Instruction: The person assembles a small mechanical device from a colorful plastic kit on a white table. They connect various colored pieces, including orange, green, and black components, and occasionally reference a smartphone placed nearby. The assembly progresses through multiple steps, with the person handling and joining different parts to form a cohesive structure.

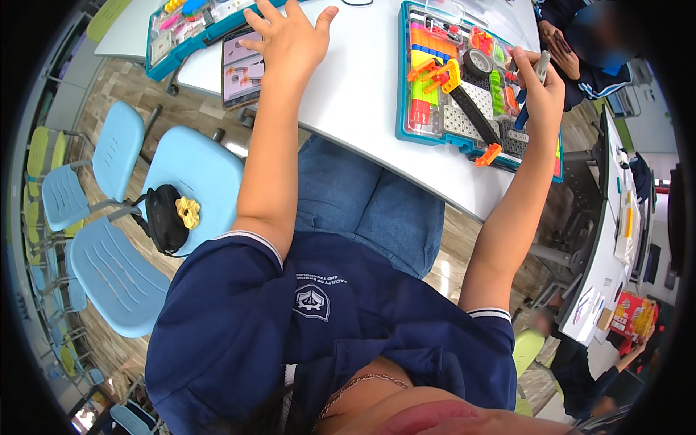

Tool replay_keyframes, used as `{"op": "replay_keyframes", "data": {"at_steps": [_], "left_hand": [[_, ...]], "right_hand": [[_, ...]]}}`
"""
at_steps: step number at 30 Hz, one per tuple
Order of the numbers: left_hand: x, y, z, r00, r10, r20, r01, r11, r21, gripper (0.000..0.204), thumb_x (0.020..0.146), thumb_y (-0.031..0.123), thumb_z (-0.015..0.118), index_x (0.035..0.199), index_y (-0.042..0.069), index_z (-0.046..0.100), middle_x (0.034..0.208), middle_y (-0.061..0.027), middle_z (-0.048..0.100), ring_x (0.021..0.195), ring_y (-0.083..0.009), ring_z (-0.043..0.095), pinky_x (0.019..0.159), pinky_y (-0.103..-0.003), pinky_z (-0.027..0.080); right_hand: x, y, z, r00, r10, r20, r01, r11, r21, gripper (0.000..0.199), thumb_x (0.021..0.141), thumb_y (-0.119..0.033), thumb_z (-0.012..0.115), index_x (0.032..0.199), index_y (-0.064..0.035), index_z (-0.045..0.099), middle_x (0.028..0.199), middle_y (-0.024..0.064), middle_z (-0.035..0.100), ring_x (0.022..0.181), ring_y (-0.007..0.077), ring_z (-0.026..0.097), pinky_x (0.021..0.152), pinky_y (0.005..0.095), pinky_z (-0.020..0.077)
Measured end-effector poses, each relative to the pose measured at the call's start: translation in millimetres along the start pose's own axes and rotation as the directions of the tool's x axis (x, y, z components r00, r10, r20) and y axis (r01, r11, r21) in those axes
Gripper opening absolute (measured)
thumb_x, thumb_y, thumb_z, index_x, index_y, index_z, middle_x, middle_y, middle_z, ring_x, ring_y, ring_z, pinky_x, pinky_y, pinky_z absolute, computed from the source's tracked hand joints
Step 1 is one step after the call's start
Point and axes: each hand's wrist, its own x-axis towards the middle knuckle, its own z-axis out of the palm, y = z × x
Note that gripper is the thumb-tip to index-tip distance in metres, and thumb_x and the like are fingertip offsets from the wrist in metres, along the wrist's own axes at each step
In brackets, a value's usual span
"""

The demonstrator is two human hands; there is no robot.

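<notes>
A person seated at a white tabletop (362, 80) rests the left hand (290, 40), fingers spread wide, on a booklet (243, 69) near its left edge, while the right hand (540, 87) grips a grey strip (541, 67) over one tray (464, 83) of bright parts. Steadying that strip low over the tray looks wise; two trays and three blue chairs (192, 181) show.

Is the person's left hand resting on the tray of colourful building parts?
No, the left hand lies flat on the instruction booklet, apart from the tray near the right hand.
</notes>
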Motion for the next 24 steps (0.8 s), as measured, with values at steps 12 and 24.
{"op": "replay_keyframes", "data": {"at_steps": [12, 24], "left_hand": [[-32, 32, -29, 0.965, -0.138, 0.225, 0.133, 0.99, 0.036, 0.094, 0.096, 0.078, 0.04, 0.154, 0.004, 0.043, 0.167, -0.0332, 0.005, 0.153, -0.0559, 0.0, 0.106, -0.086, 0.014], [-26, 6, -69, 0.987, -0.097, 0.13, 0.068, 0.975, 0.21, 0.059, 0.103, 0.053, 0.05, 0.15, 0.018, 0.052, 0.16, -0.0152, 0.042, 0.146, -0.0468, 0.034, 0.112, -0.069, 0.03]], "right_hand": [[0, 0, 0, 1.0, -0.017, -0.008, 0.017, 1.0, -0.025, 0.028, 0.089, -0.031, 0.082, 0.091, -0.0033, 0.077, 0.067, -0.0072, 0.052, 0.063, 0.0025, 0.042, 0.057, 0.0229, 0.0272], [2, 4, -2, 0.999, -0.03, -0.015, 0.029, 0.999, -0.036, 0.029, 0.089, -0.032, 0.082, 0.09, -0.0038, 0.077, 0.065, -0.0072, 0.051, 0.061, 0.0025, 0.041, 0.056, 0.0229, 0.0267]]}}
